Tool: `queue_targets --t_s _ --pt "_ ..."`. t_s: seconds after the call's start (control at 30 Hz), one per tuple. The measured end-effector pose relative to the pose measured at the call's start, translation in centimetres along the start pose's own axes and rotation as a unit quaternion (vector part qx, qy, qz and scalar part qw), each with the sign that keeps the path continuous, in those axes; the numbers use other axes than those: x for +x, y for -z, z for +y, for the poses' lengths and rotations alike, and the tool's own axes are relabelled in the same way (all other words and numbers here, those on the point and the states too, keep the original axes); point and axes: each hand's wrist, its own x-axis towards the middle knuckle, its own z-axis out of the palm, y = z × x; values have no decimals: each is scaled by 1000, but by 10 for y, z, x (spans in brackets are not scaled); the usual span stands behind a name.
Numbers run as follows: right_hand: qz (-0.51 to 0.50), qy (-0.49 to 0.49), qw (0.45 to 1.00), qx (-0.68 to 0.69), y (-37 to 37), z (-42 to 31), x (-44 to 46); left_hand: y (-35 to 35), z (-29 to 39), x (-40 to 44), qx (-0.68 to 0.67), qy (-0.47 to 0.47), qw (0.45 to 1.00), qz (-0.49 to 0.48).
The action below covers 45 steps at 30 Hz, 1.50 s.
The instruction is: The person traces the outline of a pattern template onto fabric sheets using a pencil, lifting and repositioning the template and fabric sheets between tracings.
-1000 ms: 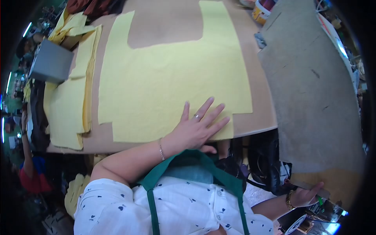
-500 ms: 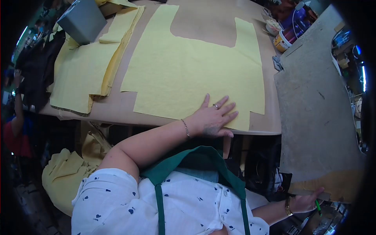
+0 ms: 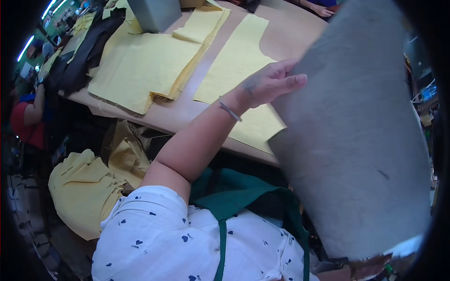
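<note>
My left hand (image 3: 274, 84) is raised over the table, its thumb and fingers at the left edge of a large grey sheet (image 3: 361, 117), which is tilted and blurred by motion. Beneath the hand and partly behind the sheet lies a flat yellow fabric piece (image 3: 234, 56). The sheet covers the right part of that fabric. At the bottom right, the lower edge of the sheet hides my right hand; only some of the forearm and wrist shows.
Stacked yellow fabric (image 3: 140, 65) lies on the table (image 3: 136, 122) at the left, with a grey box (image 3: 154, 14) on it. Dark cloth (image 3: 84, 61) is beyond. A person in red (image 3: 29, 122) is at far left; another person's hand (image 3: 321, 10) is at the top.
My left hand has left the fabric and reached up and right to the sheet's edge. The grey sheet has shifted left over the yellow piece. The view has turned rightward.
</note>
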Motion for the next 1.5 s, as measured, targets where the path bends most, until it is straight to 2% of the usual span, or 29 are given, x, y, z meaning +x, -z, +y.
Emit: queue_targets --t_s 0.13,0.17,0.2,0.23,0.27,0.3,0.33,0.37,0.4,0.43,0.47,0.67,0.77,0.87,0.97,1.07,1.17,1.27,1.37,1.43,1.5 --pt "-119 -114 986 40 -50 23 -11 27 27 -42 21 74 990 116" --pt "-165 -147 975 18 -73 28 -23 29 29 -54 79 70 980 168" --pt "-212 -171 962 -7 -96 30 -35 32 27 -63 27 62 979 190" --pt "-290 -181 937 -71 -124 20 -47 41 20 -74 40 49 974 219" --pt "-351 -112 927 -69 -144 22 -58 48 20 -85 40 69 964 253" --pt "-394 46 913 -95 -168 22 -67 55 21 -95 42 90 954 284" --pt "-416 13 909 -37 -188 34 -73 61 22 -103 53 94 945 308" --pt "-404 15 908 -114 -204 30 -83 67 21 -108 64 97 935 334" --pt "-435 19 896 -92 -217 51 -86 75 18 -112 70 116 931 339" --pt "-421 94 881 -194 -231 53 -90 84 13 -114 77 133 924 349" --pt "-461 45 869 -176 -246 55 -93 93 8 -112 85 147 916 362" --pt "-497 23 828 -257 -314 119 -106 146 -26 -76 182 222 897 337" --pt "-516 15 797 -314 -324 112 -107 152 -34 -64 253 295 848 359" --pt "-509 13 795 -329 -327 114 -109 162 -48 -67 333 277 834 342" --pt "-534 38 775 -336 -331 119 -107 143 -37 -60 423 293 797 317" --pt "-534 26 772 -344 -333 113 -107 153 -44 -68 423 268 809 307" --pt "-544 13 761 -353 -333 107 -106 161 -47 -68 520 252 769 274" --pt "-535 14 763 -363 -335 108 -107 162 -47 -65 562 247 748 252" --pt "-535 28 754 -381 -337 112 -107 150 -43 -61 599 201 738 235" --pt "-541 37 755 -368 -337 115 -107 153 -43 -62 647 200 706 209" --pt "-533 37 760 -369 -336 109 -108 181 -59 -72 622 195 731 203"
